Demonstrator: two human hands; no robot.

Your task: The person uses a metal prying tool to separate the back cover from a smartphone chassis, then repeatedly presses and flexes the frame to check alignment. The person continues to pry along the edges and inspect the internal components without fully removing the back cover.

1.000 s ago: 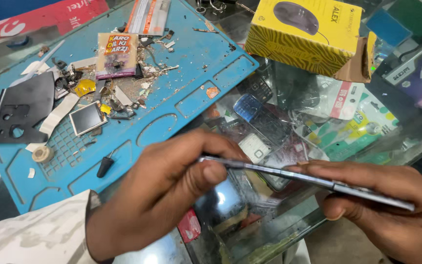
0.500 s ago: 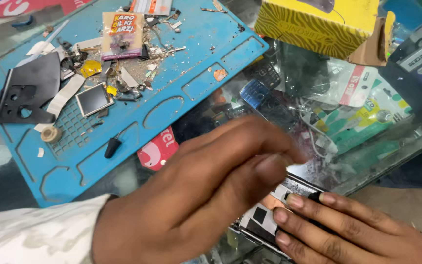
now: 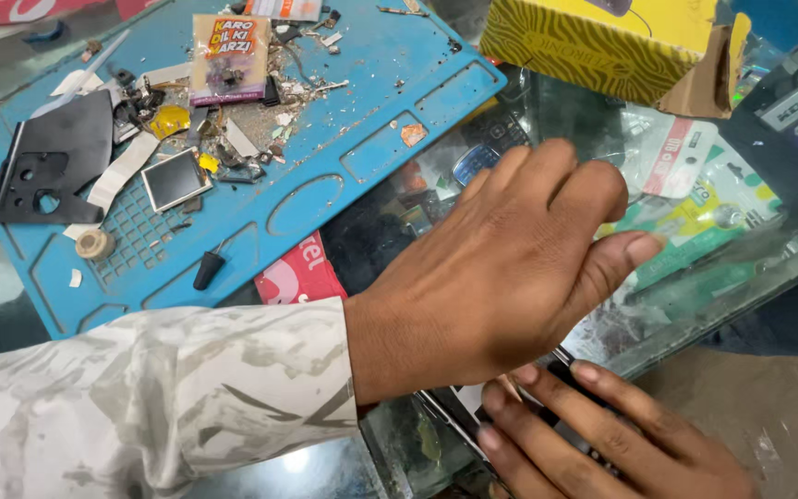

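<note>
- Dark, thin, flat phone with a pale inner face [image 3: 473,407]: lower centre of the frame, at the edge of the glass counter top [image 3: 695,296], mostly hidden under your hands.
- Your left hand [image 3: 501,268]: laid palm-down over the phone, fingers pressed together, thumb stretched out to the right; whether it pinches anything underneath cannot be told.
- Your right hand [image 3: 602,444]: lower right, fingers close together and flat along the phone's lower edge, fingertips touching it.
- Step in hand, as judged: steadying or pressing the phone between both hands; a next move would call for even pressure and a firm hold by the edges.
- Blue rubber work mat [image 3: 344,120]: upper left, strewn with small parts.
- Yellow striped cardboard box [image 3: 602,46]: upper right.
</note>
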